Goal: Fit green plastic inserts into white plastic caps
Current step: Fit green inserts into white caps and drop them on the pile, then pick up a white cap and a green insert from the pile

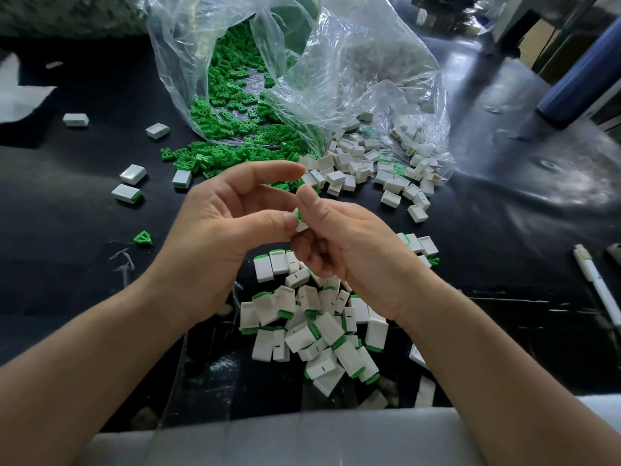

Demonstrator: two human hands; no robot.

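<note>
My left hand (228, 227) and my right hand (339, 240) meet above the black table. Between them sits a white cap with a green insert (300, 220), mostly hidden; my left thumb presses on it and my right fingers and thumb pinch it. Loose green inserts (228, 105) spill from a clear plastic bag (302, 62) at the back. Empty white caps (363, 166) lie heaped at the bag's right mouth. A pile of caps fitted with green inserts (312, 324) lies on the table under my hands.
Several single caps (133, 173) and one green insert (143, 237) lie scattered on the left of the black table (67, 213). A white pen (596, 284) lies at the right edge. A blue cylinder (581, 75) stands at the back right. Grey padding (268, 438) lines the near edge.
</note>
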